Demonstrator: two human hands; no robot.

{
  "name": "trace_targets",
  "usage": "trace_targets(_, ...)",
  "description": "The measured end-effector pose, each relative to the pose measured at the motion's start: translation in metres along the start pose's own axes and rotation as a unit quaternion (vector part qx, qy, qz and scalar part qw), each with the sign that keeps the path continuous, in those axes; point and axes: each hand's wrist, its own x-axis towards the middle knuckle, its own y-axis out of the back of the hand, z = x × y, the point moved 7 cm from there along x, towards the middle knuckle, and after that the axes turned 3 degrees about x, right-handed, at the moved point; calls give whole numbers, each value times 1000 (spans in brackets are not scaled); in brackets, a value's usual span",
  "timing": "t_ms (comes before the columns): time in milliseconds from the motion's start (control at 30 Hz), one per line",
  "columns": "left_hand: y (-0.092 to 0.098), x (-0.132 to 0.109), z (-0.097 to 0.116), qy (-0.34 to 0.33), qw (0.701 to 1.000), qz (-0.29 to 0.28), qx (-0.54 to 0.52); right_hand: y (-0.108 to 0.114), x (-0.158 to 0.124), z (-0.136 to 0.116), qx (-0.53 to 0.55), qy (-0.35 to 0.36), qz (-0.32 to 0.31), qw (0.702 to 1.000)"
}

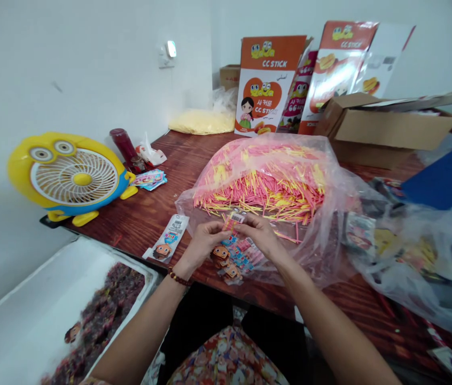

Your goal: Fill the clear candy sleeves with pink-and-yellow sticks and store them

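Observation:
Near the table's front edge, my left hand (205, 240) and my right hand (262, 232) meet at a small printed plastic packet (234, 219). Thumb and fingers of each hand pinch its sides, and pink shows through it. Beneath my hands lies a pile of similar packets (238, 256) with cartoon faces, partly covered by my fingers. Just beyond is a large clear plastic bag (330, 160), its mouth facing me, full of thin pink and yellow sticks (262, 187). To the left of my left hand, a flat packet (172, 235) rests on the wood.
A yellow character-shaped fan (82, 179) stands at the left, beside a dark red bottle (124, 144). Printed cartons (268, 85) and an open cardboard box (390, 128) stand at the back. A white tub (141, 262) of dark packets sits below left. Plastic bags (422, 256) lie at the right.

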Motion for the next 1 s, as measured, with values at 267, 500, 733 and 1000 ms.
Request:
trace_targets(267,-1,-2,-7,41,998,-29,-38,-6,-2,9,1,4,-15,1000)
trace_targets(500,3,-1,-8,39,999,-9,-15,-3,-3,12,-5,-4,-2,1000)
trace_targets(733,2,-3,-10,48,998,-32,-17,3,-4,-10,-27,18,-28,999)
trace_targets(1000,0,-5,-14,59,997,-50,-5,20,-5,-47,-120,77,-15,990)
